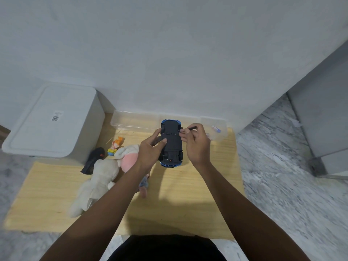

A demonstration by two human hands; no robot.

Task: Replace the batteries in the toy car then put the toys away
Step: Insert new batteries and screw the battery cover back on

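Toy car held upside down over the mat, other toys at our nine o'clock.

We hold the toy car (pixel 171 143) between our left hand (pixel 150 150) at its nine o'clock and our right hand (pixel 195 146) at its three, above the mat (pixel 207 194). The screwdriver (pixel 189 128) in our right hand meets the car's underside. At nine o'clock the plush toy (pixel 101 178) lies on the mat, the remote (pixel 94 160) just beyond it. The lidded bin (pixel 52 119) sits at ten o'clock; the clear box (pixel 135 120) lies at twelve, behind the car.

label: white sticker (pixel 56 115) | on: storage box lid (pixel 47 119) | print: too small to read
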